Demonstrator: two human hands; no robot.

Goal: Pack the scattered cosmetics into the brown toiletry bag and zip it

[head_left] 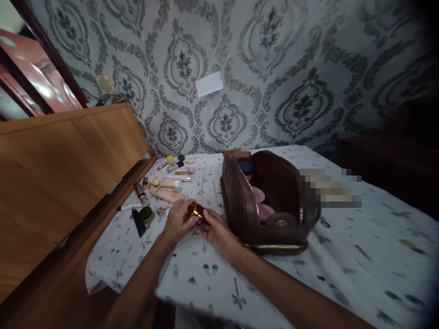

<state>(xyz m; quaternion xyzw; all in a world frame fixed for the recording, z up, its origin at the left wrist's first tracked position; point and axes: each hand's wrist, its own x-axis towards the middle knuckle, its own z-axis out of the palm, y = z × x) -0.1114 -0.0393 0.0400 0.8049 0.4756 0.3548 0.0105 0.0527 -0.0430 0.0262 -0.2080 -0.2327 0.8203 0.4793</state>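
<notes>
A small red jar with a shiny gold-orange lid (195, 210) is between my two hands, just above the cloth. My left hand (177, 222) grips its lid side, thumb in front and fingers behind. From the other side, the fingers of my right hand (219, 231) close around the red body. Close by on the right stands a brown toiletry bag (240, 201), unzipped and gaping. Inside it are pink round items (265, 211) and a dark blue lidded container (246, 168). Left of my hands lie several cosmetics, among them a beige tube (168, 194) and a dark green jar (147, 214).
A patterned white cloth (206, 292) covers the table. A wooden panel (68, 169) borders it on the left, and a papered wall (219, 105) rises behind. Farther left on the cloth lie a black tube (138, 223) and a yellow-capped pot (170, 159). A blurred patch (329, 188) sits right of the bag.
</notes>
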